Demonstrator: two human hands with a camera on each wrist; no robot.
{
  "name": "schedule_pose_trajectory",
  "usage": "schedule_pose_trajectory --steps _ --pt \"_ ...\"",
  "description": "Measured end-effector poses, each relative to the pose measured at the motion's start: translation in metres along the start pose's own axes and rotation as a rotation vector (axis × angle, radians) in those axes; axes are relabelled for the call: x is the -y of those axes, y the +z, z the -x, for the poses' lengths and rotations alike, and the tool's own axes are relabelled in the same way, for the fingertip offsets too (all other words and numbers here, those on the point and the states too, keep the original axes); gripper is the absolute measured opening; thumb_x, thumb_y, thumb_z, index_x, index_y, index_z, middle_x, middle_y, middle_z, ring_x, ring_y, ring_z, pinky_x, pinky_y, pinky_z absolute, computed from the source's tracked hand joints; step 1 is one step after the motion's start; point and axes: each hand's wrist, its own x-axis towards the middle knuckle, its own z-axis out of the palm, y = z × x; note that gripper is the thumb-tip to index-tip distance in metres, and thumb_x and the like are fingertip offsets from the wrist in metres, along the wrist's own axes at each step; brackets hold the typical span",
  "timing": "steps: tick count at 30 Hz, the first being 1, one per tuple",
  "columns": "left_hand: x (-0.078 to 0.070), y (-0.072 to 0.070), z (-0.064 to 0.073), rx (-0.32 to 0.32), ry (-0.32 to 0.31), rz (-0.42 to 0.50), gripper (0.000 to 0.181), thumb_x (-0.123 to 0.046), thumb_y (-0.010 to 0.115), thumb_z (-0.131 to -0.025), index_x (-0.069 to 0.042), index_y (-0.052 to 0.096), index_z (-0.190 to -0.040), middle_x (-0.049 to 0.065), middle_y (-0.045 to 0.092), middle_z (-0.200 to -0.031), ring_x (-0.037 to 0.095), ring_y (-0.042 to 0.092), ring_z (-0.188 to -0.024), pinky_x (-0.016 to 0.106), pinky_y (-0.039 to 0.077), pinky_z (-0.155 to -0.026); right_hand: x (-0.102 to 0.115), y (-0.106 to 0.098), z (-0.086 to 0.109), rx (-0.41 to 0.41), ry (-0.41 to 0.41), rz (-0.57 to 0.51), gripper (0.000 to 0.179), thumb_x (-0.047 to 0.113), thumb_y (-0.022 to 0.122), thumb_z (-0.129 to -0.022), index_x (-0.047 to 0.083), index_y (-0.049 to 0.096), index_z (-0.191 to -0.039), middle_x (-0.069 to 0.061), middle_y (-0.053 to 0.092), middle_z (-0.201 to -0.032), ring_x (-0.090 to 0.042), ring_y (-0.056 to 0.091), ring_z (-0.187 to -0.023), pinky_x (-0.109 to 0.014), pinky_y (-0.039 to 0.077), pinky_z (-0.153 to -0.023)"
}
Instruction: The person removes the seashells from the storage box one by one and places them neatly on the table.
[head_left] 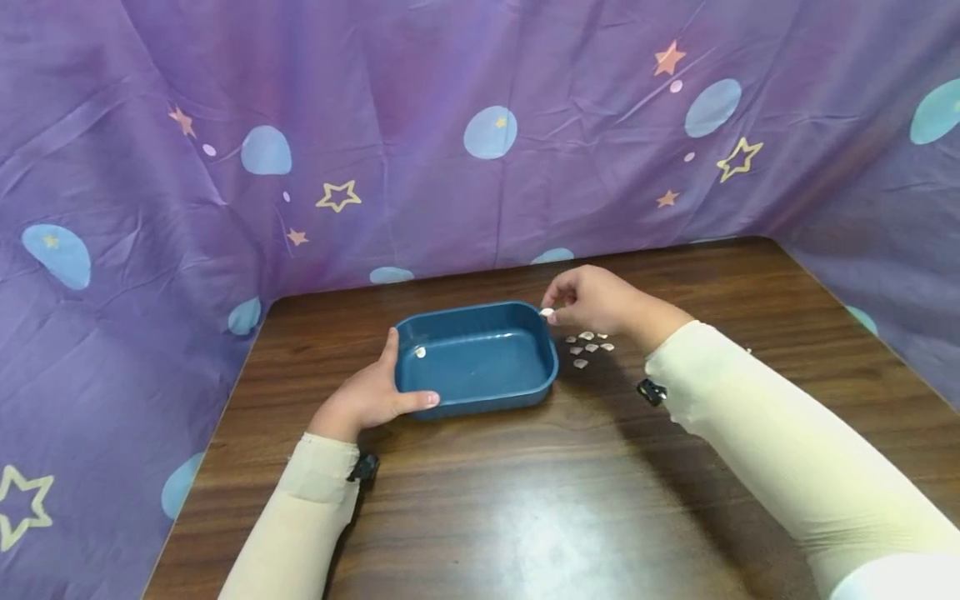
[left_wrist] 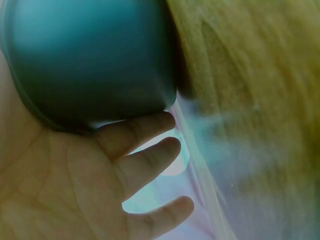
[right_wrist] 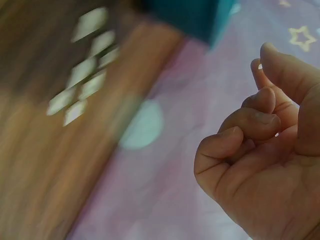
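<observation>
A blue plastic basin (head_left: 480, 406) sits on the brown table, with one small pale shell (head_left: 420, 352) lying inside near its left wall. My left hand (head_left: 367, 396) rests against the basin's front left corner. Its thumb lies along the front rim and its fingers stretch straight along the left side. In the left wrist view those fingers are spread, the uppermost against the basin. My right hand (head_left: 592, 298) pinches another small pale shell (head_left: 547, 312) between thumb and index finger, beside the back right corner of the rim. Its other fingers are curled in, as the right wrist view shows.
Several small pale shells (head_left: 591, 347) lie loosely grouped on the table to the right of the basin. A purple curtain (head_left: 420, 233) with stars hangs behind the table (head_left: 450, 500) and along both sides.
</observation>
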Motion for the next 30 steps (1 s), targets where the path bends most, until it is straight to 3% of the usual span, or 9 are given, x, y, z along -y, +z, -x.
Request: schedule_pose_trajectory --steps 6,11,20,30 --pt "0.002 -0.002 0.002 0.002 0.021 0.008 0.133 -0.069 0.072 -0.089 -0.017 -0.023 -0.166 0.027 0.019 -0.172 0.050 0.050 -0.142 0.063 0.044 -0.112 -0.041 0.003 0.021 0.034 0.024 0.048 0.005 0.009 0.079 -0.092 0.008 0.076 -0.095 0.001 0.069 -0.079 -0.015 0.059 -0.073 -0.033 0.048 -0.070" --pt "0.003 -0.002 0.002 0.009 0.041 0.012 0.135 -0.071 0.072 -0.088 -0.015 -0.023 -0.166 0.028 0.017 -0.172 0.050 0.044 -0.146 0.062 0.041 -0.116 -0.060 0.014 0.031 0.068 0.031 0.129 0.006 0.011 0.081 -0.090 0.011 0.075 -0.090 0.002 0.066 -0.077 -0.016 0.056 -0.074 -0.035 0.047 -0.072" --pt "0.003 0.001 -0.001 -0.003 0.065 0.031 0.137 -0.070 0.074 -0.087 -0.011 -0.020 -0.166 0.031 0.019 -0.170 0.050 0.038 -0.150 0.062 0.037 -0.119 -0.068 0.028 0.041 0.094 0.052 0.269 0.009 0.013 0.082 -0.088 0.014 0.073 -0.087 0.004 0.066 -0.078 -0.018 0.060 -0.078 -0.047 0.052 -0.082" --pt "0.003 0.000 -0.001 0.002 0.050 0.024 0.136 -0.070 0.074 -0.087 -0.012 -0.021 -0.166 0.031 0.020 -0.170 0.050 0.039 -0.149 0.062 0.037 -0.118 -0.074 0.032 0.042 0.065 0.039 0.279 0.010 0.014 0.083 -0.088 0.016 0.073 -0.086 0.003 0.071 -0.082 -0.020 0.064 -0.082 -0.050 0.055 -0.085"
